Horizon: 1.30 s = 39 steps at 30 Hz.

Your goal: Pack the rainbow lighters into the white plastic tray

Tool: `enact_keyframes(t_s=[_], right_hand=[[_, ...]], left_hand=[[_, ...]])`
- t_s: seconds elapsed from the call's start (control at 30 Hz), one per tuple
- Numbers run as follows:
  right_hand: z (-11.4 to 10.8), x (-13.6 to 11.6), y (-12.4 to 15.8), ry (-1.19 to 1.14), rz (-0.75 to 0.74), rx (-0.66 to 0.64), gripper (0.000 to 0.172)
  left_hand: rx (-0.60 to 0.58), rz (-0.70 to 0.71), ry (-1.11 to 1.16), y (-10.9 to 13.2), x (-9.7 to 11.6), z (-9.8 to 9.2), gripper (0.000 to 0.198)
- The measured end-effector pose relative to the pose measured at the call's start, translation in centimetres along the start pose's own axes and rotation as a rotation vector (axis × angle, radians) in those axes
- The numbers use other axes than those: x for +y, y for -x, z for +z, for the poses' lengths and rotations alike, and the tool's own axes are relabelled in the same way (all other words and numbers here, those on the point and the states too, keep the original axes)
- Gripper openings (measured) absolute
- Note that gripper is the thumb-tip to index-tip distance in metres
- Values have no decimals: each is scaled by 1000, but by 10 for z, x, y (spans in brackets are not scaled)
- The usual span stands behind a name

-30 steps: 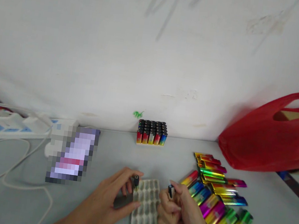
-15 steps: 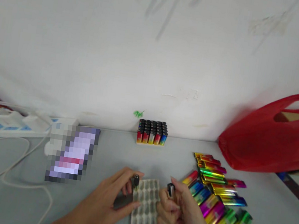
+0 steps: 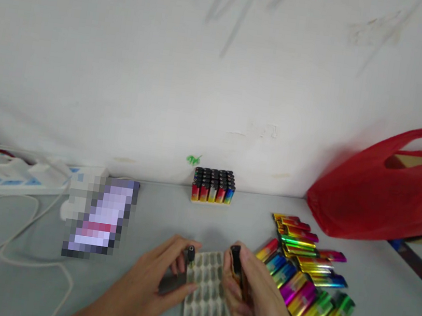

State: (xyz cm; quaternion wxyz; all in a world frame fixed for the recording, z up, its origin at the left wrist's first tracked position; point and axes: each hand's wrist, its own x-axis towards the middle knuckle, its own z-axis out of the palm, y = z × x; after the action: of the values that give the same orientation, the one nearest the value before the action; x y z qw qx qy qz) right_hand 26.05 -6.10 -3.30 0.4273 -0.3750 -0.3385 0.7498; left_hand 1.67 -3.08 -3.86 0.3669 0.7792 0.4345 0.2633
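Observation:
A pale tray with rows of oval hollows lies before me. A black-topped lighter stands upright in its far left corner. My left hand curves beside the tray with thumb and forefinger wide apart. Its forefinger is at the upright lighter and its thumb touches the tray's left edge. Over the tray's right side, my right hand is closed around another lighter, black end up, its lower part mostly hidden by the fingers. Right of that hand, several shiny multicoloured lighters lie in loose rows.
A full block of lighters stands against the wall. On the left are a blurred-out phone, a white power strip and loose white cables. A red bag sits at the back right.
My right hand has turned the lighter, so more of its black end shows above the fingers. My left hand stays in place. The whole view has shifted slightly.

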Motion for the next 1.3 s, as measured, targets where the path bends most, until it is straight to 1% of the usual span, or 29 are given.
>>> enact_keyframes(t_s=[0.1, 0.17, 0.2, 0.33, 0.5, 0.77, 0.87, 1.0, 1.1, 1.17, 1.3], right_hand=[[8, -8, 6, 296, -238, 73, 51], [10, -11, 10, 462, -344, 105, 47], [10, -11, 10, 518, -367, 108, 45], [5, -7, 10, 620, -357, 72, 36], [4, -6, 9, 785, -378, 53, 25], [3, -9, 9, 958, -423, 19, 25], [3, -9, 10, 1017, -443, -15, 24], [7, -8, 10, 1030, -451, -25, 28], [11, -8, 9, 1010, -431, -18, 30], [11, -7, 7, 1006, -424, -16, 29], [11, -5, 7, 1004, -447, -18, 30]], left_hand=[[-3, -6, 1, 0, 1, -1, 50], [-7, -7, 6, -2, 3, -1, 49], [-7, -8, 10, -2, 4, -2, 49], [5, -14, 10, -4, 7, -1, 52], [26, -4, -15, 1, 4, 3, 60], [-19, -17, -11, 2, 4, 2, 60], [-47, 1, -1, 1, 6, 2, 54], [-97, 46, 18, -1, 10, 0, 34], [-92, 64, 16, -2, 10, -1, 23], [-80, 69, 10, -2, 10, -1, 22], [-71, 74, 9, -4, 8, 0, 28]])
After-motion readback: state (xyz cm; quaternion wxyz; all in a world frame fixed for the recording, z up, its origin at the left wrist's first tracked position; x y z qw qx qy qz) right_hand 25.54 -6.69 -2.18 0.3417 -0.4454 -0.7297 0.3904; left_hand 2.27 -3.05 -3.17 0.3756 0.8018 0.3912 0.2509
